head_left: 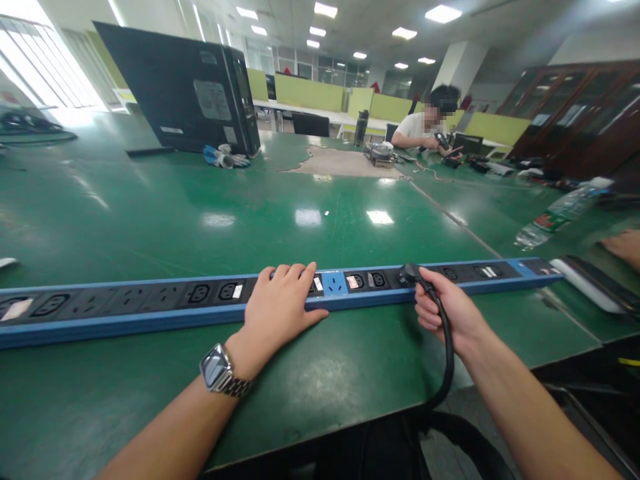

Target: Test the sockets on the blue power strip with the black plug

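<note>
A long blue and black power strip (125, 303) lies across the green table (210, 220) in front of me. My left hand (280, 310), with a watch on its wrist, lies flat on the strip near its middle, fingers together and stretched out. My right hand (445, 310) is closed around a black power plug (411, 273) and its thick cable (447, 340). The plug sits at a socket on the right part of the strip. The cable runs down over the table's near edge.
A black computer case (185, 90) stands at the back left with gloves (225, 158) beside it. A plastic bottle (560, 213) lies at the right. A person sits at the far end of the table. Another hand (625, 248) shows at the right edge.
</note>
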Motion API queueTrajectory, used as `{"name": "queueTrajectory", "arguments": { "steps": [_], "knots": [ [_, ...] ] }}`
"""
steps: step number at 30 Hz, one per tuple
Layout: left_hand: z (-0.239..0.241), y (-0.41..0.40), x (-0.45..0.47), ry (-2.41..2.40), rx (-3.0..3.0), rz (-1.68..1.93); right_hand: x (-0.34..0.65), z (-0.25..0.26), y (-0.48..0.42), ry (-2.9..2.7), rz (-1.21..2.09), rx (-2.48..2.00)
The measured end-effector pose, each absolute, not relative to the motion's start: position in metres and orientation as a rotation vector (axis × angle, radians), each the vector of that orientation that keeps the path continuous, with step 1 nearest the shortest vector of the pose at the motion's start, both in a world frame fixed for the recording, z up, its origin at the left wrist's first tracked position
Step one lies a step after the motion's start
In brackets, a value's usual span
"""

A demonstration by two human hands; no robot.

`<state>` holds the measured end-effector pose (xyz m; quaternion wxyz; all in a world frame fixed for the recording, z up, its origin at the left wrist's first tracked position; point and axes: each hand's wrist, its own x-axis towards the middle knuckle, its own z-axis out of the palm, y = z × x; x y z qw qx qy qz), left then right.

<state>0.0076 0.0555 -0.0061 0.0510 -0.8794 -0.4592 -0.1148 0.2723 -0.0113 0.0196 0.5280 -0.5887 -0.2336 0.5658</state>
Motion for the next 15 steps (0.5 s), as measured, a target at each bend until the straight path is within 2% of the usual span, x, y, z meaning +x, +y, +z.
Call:
{"name": "queueTrajectory", "arguments": {
  "steps": [8, 15],
  "knots": [
    [-0.007, 0.055, 0.008, -1.407, -2.648, -0.315, 0.261, 0.013, -0.009, -0.455, 1.438, -1.402],
    [-0.007, 0.054, 0.008, -1.412, -2.628, -0.303, 0.257, 0.013, -0.011, -0.542, 1.372, -1.532]
  ]
}}
